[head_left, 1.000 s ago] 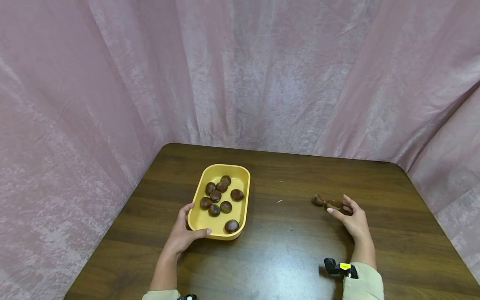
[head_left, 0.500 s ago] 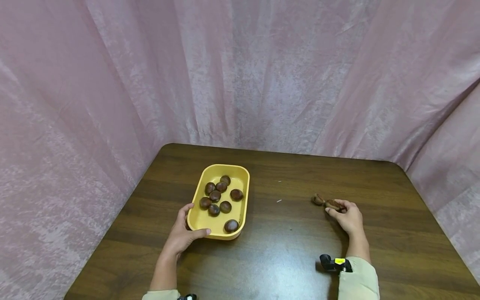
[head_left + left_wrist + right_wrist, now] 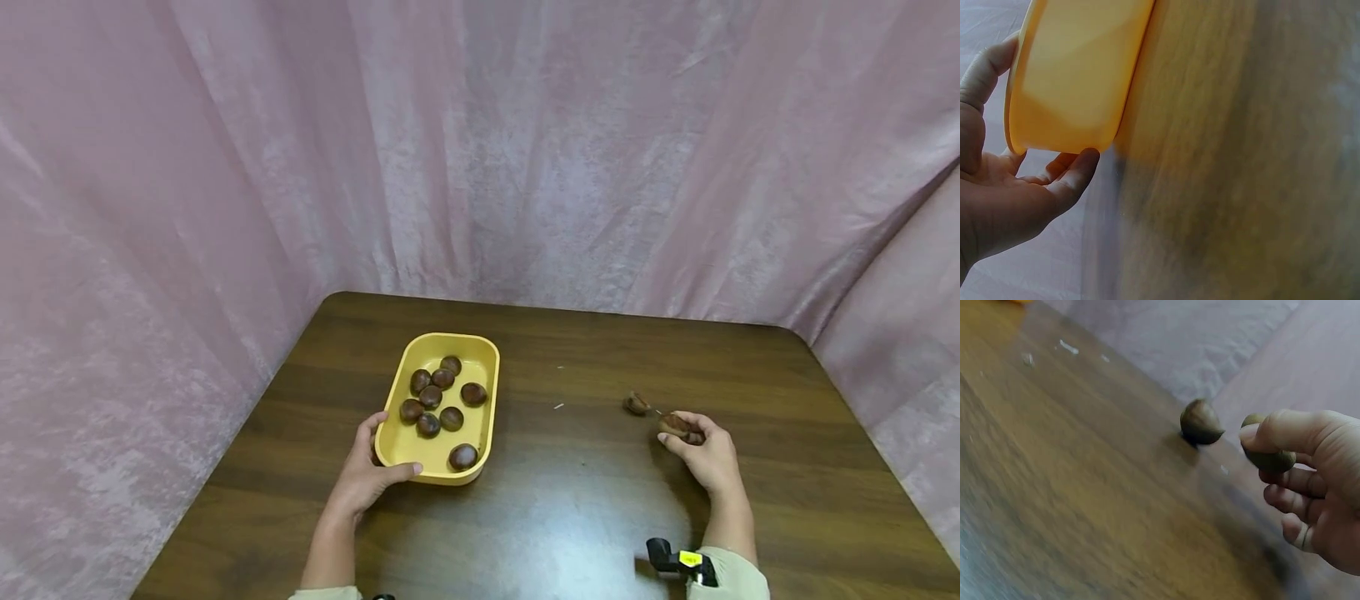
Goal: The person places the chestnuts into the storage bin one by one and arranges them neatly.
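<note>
My left hand (image 3: 366, 477) grips the near-left corner of a yellow plastic tray (image 3: 492, 417), thumb on the near rim and fingers along the left side. In the left wrist view, fingertips touch the tray's outer wall (image 3: 1072, 81). Several glossy brown chestnuts (image 3: 431, 396) lie inside, one of them apart near the front right corner. At the right, my right hand (image 3: 708, 454) pinches a brown chestnut shell (image 3: 673, 426) between thumb and fingers. The thumb hides part of it in the right wrist view. Another chestnut shell (image 3: 1200, 422) rests on the table just left of it.
A dark wood-grain table (image 3: 570, 517) carries everything. Small white scraps (image 3: 558, 407) lie between the tray and the shells. Pink velvet curtains (image 3: 540, 167) hang around the far and side edges of the table.
My right hand has closed on the chestnut shell and drawn it slightly toward me and to the right, away from the other shell. My left hand and the tray stay put.
</note>
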Motion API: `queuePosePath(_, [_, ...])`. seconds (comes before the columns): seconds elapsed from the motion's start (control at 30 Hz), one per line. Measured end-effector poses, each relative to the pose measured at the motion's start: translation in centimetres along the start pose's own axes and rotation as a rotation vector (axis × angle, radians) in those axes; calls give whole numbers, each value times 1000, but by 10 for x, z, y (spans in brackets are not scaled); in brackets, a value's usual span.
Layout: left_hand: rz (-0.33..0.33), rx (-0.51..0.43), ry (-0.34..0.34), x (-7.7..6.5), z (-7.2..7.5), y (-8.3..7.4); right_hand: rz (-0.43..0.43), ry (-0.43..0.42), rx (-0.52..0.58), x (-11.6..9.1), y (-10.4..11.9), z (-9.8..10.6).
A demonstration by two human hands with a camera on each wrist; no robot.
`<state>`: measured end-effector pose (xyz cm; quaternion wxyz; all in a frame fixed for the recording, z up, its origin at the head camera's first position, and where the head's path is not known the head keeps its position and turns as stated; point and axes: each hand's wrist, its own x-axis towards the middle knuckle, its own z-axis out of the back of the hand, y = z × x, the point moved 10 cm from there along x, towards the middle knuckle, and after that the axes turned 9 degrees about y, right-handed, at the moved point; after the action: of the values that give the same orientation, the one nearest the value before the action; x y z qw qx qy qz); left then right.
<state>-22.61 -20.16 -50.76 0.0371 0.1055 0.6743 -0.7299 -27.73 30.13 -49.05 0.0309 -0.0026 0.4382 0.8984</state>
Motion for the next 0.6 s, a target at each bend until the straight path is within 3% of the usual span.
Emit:
queuePosePath(0.27, [4, 36, -14, -1, 3, -1, 52, 75, 20, -4, 28, -10])
queuePosePath(0.6, [7, 57, -16, 0, 2, -2, 107, 131, 140, -2, 58, -21])
